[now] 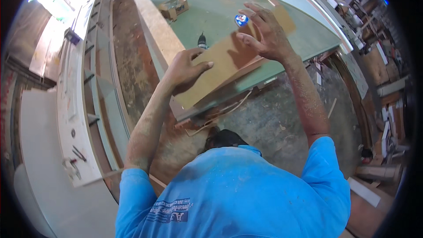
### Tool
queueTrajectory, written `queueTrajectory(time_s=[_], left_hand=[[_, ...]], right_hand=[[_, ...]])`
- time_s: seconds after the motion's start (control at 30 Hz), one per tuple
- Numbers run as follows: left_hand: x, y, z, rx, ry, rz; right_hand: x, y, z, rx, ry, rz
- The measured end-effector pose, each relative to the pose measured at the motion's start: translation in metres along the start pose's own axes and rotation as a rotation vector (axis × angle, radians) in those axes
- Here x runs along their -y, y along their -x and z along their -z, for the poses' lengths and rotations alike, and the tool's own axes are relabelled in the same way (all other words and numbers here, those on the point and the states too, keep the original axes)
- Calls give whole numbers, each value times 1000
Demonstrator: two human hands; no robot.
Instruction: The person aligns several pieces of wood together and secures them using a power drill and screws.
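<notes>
A long tan wooden board [216, 72] lies slantwise across the near side of the green worktable [220, 0]. At its left end my left hand [187, 66] grips the corner, its thumb on the top face and its other fingers partly hidden. A second pale board [156, 20] meets that corner and runs away to the far left. Over the right part of the tan board my right hand [269, 35] is open, fingers spread, casting a shadow on it. A round blue thing with a white and red middle [241, 20] is by its fingertips; its kind is unclear.
Beyond the tan board is a cordless drill [202, 41]. An opened cardboard box [175, 6] of small parts stands farther back. White panels [304, 9] lie at the table's right. A long shelved frame [94, 70] runs along the left, with pliers [79, 153] on a board nearby.
</notes>
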State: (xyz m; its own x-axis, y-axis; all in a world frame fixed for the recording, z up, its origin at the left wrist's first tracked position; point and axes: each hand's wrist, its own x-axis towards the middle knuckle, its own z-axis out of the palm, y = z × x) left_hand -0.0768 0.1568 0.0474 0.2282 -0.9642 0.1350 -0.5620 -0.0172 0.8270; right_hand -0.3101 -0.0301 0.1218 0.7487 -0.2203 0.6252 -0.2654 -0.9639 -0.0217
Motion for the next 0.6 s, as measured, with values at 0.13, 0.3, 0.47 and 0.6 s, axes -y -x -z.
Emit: queueTrajectory(time_s=[0.13,0.3,0.47,0.6], left_hand=[[-32,11,-8,225,65,-38],[-55,-5,-26,263,-49,35],[-67,-61,-81,73,-559,-108],[-88,-103,-165,102,-617,-42]], right_hand=[[-6,26,-2,95,47,147],[-34,50,-16,415,-132,-109],[-88,62,-39,476,-212,-257],[-184,90,-88,451,-212,-263]])
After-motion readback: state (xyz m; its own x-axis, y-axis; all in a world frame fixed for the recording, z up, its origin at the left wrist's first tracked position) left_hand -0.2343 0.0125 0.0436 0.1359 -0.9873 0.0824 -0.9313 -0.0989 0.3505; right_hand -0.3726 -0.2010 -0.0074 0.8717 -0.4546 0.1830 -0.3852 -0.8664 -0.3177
